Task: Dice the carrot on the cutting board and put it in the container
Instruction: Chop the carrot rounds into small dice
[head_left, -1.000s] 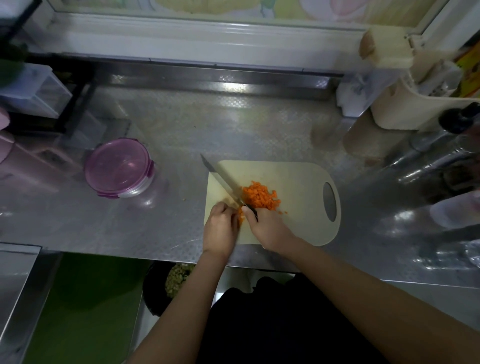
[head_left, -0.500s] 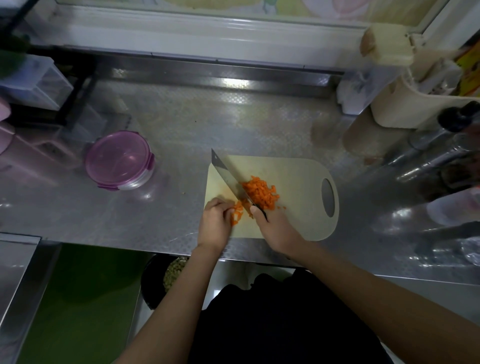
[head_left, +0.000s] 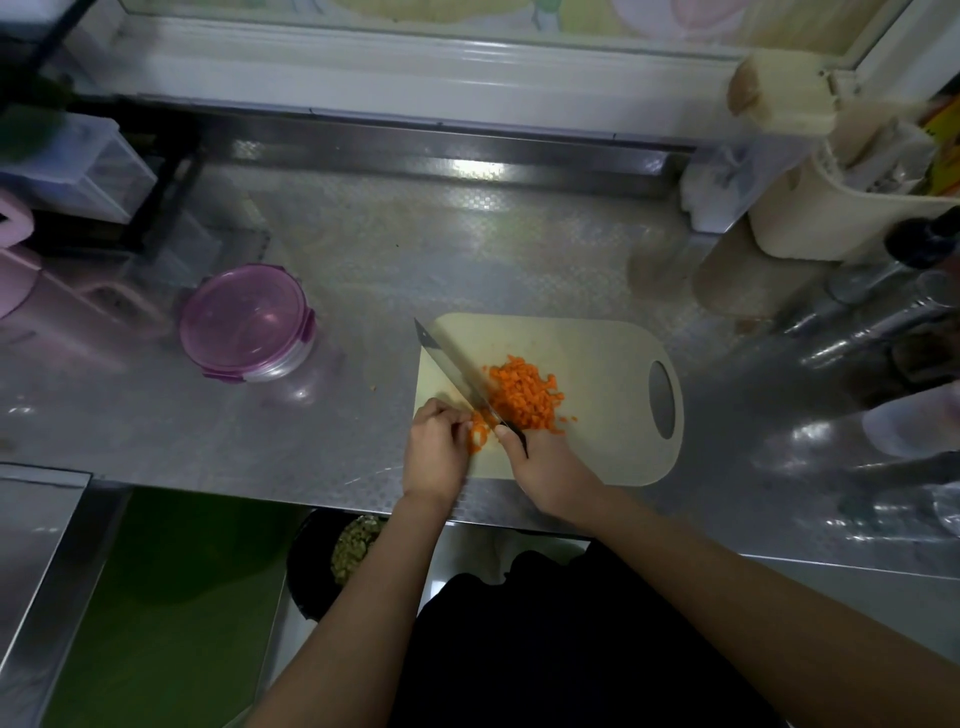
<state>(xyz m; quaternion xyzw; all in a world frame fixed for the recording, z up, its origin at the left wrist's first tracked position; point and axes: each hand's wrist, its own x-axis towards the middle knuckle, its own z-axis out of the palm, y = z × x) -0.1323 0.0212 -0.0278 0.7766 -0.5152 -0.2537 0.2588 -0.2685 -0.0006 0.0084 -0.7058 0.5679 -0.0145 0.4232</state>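
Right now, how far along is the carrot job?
Done: most of the carrot lies as a diced pile on the cutting board. In hand: the right hand grips the knife, blade beside a small uncut piece that the left hand holds. Left: finish that piece, open the lidded container, move the dice in.

My right hand (head_left: 545, 462) covers nearly all of the knife (head_left: 457, 371) handle. My left hand (head_left: 436, 447) curls over the uncut carrot (head_left: 478, 434), so only an orange sliver shows beside my fingers. I cannot tell what is inside the lidded container (head_left: 247, 322). The right edge cuts off a dark bottle (head_left: 930, 239), and my left forearm (head_left: 374, 597) hides part of a bowl (head_left: 358, 540).
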